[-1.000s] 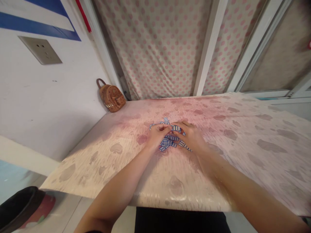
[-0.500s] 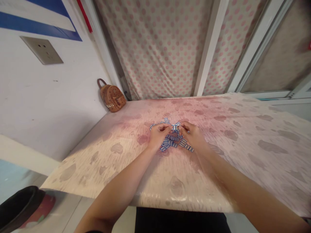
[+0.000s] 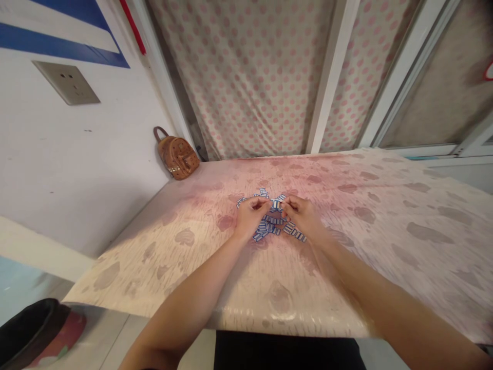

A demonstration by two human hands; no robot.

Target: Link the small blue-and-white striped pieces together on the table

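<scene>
Between my fingertips, just above the table, is a small white strip with blue edges [image 3: 276, 204] and a yellowish patch; its exact kind is too small to tell. My left hand [image 3: 250, 215] is closed, its thumb and forefinger pinching the strip's left end. On the other end, my right hand [image 3: 302, 211] pinches with thumb and curled fingers. Under and around both hands lies a loose pile of similar blue-and-white strips [image 3: 269, 226]. A few more strips [image 3: 296, 233] lie beside my right wrist, and others [image 3: 263, 192] show beyond my left hand.
A patterned cloth [image 3: 185, 236] covers the table. At its back left corner a small brown backpack-shaped bag [image 3: 179, 156] leans on the wall. Behind stands a dotted curtain [image 3: 262, 77] with white frames. A dark-rimmed bin [image 3: 61, 329] is on the floor at lower left.
My right hand has shifted slightly left, closer to my left hand, and the held strip looks a little shorter between the fingers. The pile stays in place.
</scene>
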